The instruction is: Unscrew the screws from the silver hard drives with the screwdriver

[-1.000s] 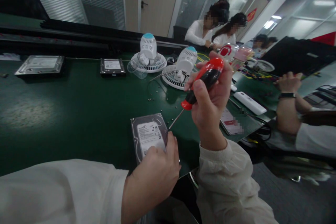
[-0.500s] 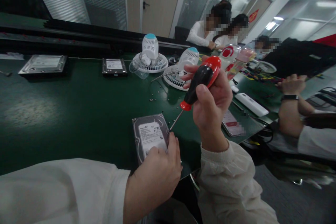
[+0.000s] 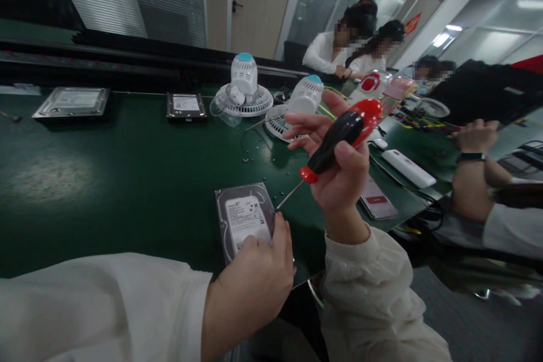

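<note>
A silver hard drive (image 3: pixel 225 203) with a white label lies on the green table near its front edge. My left hand (image 3: pixel 257 277) lies across the drive's near end and grips its right side, covering the lower label. Pinched between thumb and fingers, the black and red screwdriver (image 3: pixel 336 144) is in my right hand (image 3: pixel 345 181), whose other fingers are stretched out. Its shaft slants down left to the drive's right edge, beside my left fingertips. Whether the tip sits in a screw is hidden. Several tiny screws (image 3: pixel 246 160) are scattered beyond the drive.
Two more drives, a large one (image 3: pixel 74 103) and a smaller one (image 3: pixel 185 106), lie at the back left. White fans (image 3: pixel 244 82) stand behind the screws. A phone (image 3: pixel 377 199) and a white power bank (image 3: pixel 408 168) are on the right, near another person's forearm (image 3: pixel 473 181).
The screwdriver handle has tipped lower and to the right, and my right fingers have spread and shifted around it. My left hand and the hard drive have stayed nearly still.
</note>
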